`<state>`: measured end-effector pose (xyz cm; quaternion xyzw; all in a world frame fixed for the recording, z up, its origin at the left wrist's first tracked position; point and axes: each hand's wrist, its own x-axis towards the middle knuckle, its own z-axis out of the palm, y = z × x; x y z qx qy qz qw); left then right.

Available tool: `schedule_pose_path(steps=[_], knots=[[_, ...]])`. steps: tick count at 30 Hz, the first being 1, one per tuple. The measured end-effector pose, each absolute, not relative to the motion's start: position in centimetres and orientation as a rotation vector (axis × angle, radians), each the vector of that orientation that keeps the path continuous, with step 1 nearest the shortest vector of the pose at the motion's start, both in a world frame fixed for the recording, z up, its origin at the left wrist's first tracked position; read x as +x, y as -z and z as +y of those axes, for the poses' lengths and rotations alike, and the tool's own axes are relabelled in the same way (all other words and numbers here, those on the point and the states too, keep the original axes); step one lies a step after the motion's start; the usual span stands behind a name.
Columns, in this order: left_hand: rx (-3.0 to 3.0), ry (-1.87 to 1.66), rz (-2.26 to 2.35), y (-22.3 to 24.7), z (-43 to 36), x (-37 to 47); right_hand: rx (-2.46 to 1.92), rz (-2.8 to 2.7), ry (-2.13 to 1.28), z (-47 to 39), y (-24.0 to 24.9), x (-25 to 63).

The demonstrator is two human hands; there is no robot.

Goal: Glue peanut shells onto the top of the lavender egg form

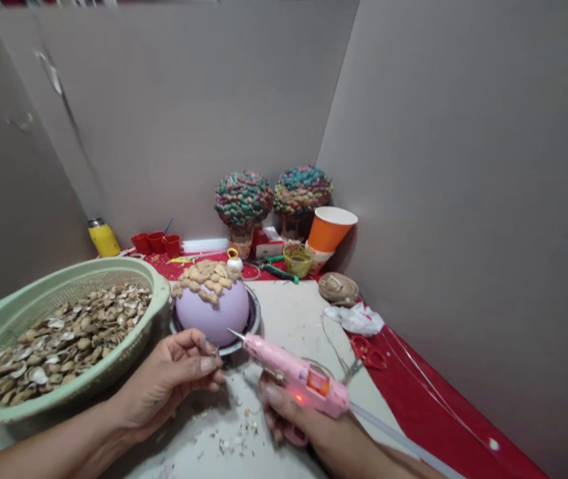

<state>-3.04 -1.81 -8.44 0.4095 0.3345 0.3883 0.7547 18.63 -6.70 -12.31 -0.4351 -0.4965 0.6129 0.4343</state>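
While grey walls [189,100] close in behind, the pale bench [294,319] takes centre stage, red cloth [428,386] showing along its far and right sides. Big on the left, a green basket [160,293] tilts its load of brown shells [74,332] into view. Just right of it sits a dark bowl [256,319], and nestled in that, the lilac ball [219,316], shells crusting its top and one patch reaching down the front. Two bumpy, many-coloured trees [244,199] stand at the back, an orange cup [331,229] leaning beside them.

Now to the near side: the right hand [291,412] is wrapped around a pink glue gun [291,366], red light glowing, glue stick [398,436] trailing behind, nozzle aimed at the ball; whether it touches, I can't tell. Over on the left, the left hand [177,366] has thumb and fingers pressed together just in front of the ball; anything pinched there is too small to make out. Twine [338,288] lies coiled at right, red scissors [376,359] nearer, and between the hands, tiny crumbs [237,442] dot the bench.
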Motion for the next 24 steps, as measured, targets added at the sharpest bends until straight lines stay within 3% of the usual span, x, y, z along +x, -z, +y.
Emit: schedule_pose_path(steps=[17,21,24], knots=[[1.993,0.186,0.768,7.2,-4.9,-1.8,-1.212,-1.430,-1.329,-6.5,11.0,20.9],[2.078,0.242,0.688,7.5,-5.7,-1.3,-1.155,-1.550,-1.279,-6.7,9.9,20.6],[1.944,0.082,0.787,8.5,-6.2,-1.2,-1.072,-1.585,-1.264,-7.0,10.3,20.3]])
